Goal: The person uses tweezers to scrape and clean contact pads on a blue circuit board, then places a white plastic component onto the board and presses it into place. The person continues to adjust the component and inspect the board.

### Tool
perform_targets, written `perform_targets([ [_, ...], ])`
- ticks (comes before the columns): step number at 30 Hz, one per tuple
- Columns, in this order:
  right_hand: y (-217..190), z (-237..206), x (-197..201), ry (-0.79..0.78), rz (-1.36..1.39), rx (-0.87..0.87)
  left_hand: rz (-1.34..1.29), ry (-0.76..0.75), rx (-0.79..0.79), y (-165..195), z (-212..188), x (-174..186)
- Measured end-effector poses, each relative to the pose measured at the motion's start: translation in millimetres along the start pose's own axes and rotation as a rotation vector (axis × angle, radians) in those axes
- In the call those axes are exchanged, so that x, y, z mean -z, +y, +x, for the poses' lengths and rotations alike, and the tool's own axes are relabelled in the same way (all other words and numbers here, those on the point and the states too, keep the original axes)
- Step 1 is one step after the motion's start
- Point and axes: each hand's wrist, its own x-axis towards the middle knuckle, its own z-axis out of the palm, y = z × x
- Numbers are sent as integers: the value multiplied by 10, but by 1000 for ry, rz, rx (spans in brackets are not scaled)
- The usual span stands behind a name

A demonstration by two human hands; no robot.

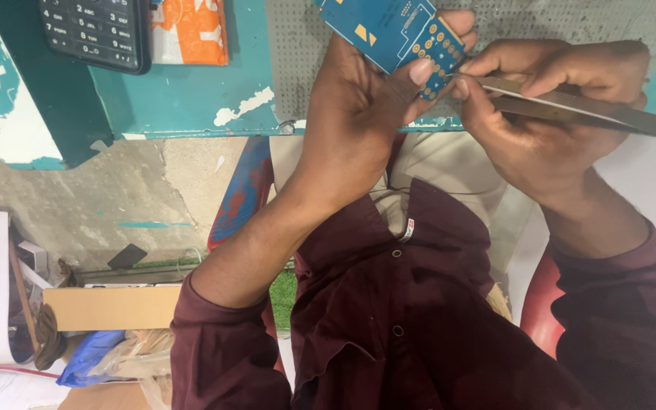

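1. One blue circuit board [400,34], pinched in the left hand [358,114], long axis slanting away up-left from that grip.
2. Met at its near gold-padded corner by tweezers [571,106], clasped narrow in the right hand [548,114], just beside.

A teal bench [184,99] with chipped paint is carrying a black keypad [96,32], an orange packet [190,29] just beside it, and a grey perforated mat [298,61].
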Motion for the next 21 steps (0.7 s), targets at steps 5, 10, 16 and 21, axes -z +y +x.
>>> perform_targets([
  [5,-11,-18,7,-8,8,-15,17,66,61,5,9,-18],
  [10,5,-3,0,4,16,-21,42,27,-3,0,16,-14],
  [16,27,-17,-11,6,41,-8,45,44,31,5,15,-16],
  [21,28,-24,4,-3,51,0,34,31,18,44,31,-33],
])
